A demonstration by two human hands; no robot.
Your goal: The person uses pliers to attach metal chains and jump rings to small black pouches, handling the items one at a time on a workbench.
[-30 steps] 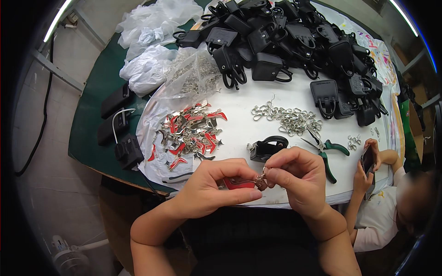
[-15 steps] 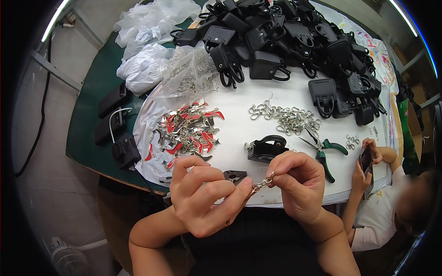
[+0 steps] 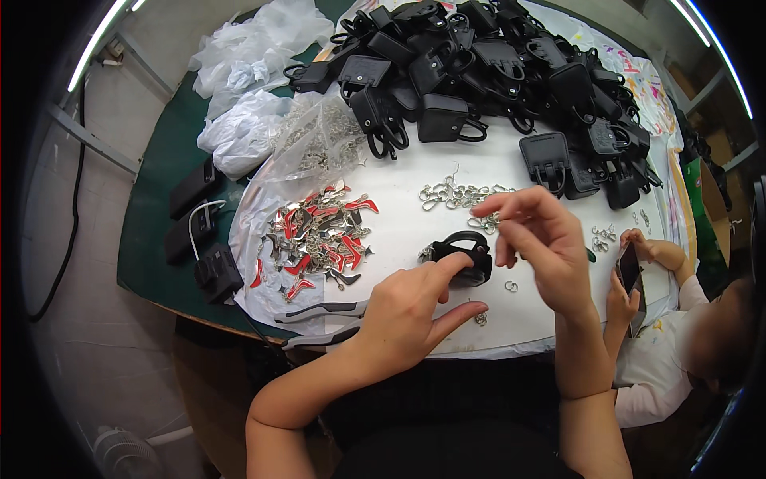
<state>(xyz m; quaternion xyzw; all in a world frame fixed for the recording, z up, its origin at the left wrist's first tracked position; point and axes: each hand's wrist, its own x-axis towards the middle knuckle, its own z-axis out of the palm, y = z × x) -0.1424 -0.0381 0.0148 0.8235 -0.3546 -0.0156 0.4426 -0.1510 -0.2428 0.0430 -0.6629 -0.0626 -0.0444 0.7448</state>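
My left hand (image 3: pixel 407 315) reaches over the near part of the table with thumb and index finger spread apart. Its index fingertip is at the small black bag (image 3: pixel 477 262), touching it or just above it. My right hand (image 3: pixel 546 251) is raised to the right of that bag, fingers loosely bent and apart, in front of the pile of silver clasps (image 3: pixel 447 194). No object shows in either hand. A few small metal links (image 3: pixel 480 318) lie by my left thumb, and a small metal ring (image 3: pixel 511 286) sits below my right hand. Grey-handled pliers (image 3: pixel 319 311) lie beside my left wrist, their jaws hidden.
Red and black shoe-shaped charms (image 3: pixel 319 239) are heaped at left, below a clear bag of metal parts (image 3: pixel 323 140). Many small black bags (image 3: pixel 447 120) are piled at the back. At right another person's hands hold a phone (image 3: pixel 630 271). Black devices (image 3: pixel 215 267) stand at far left.
My hands have parted, and the short chain they held has left them. My left hand has moved to the black bag; my right has risen toward the clasps, covering most of the green-handled pliers.
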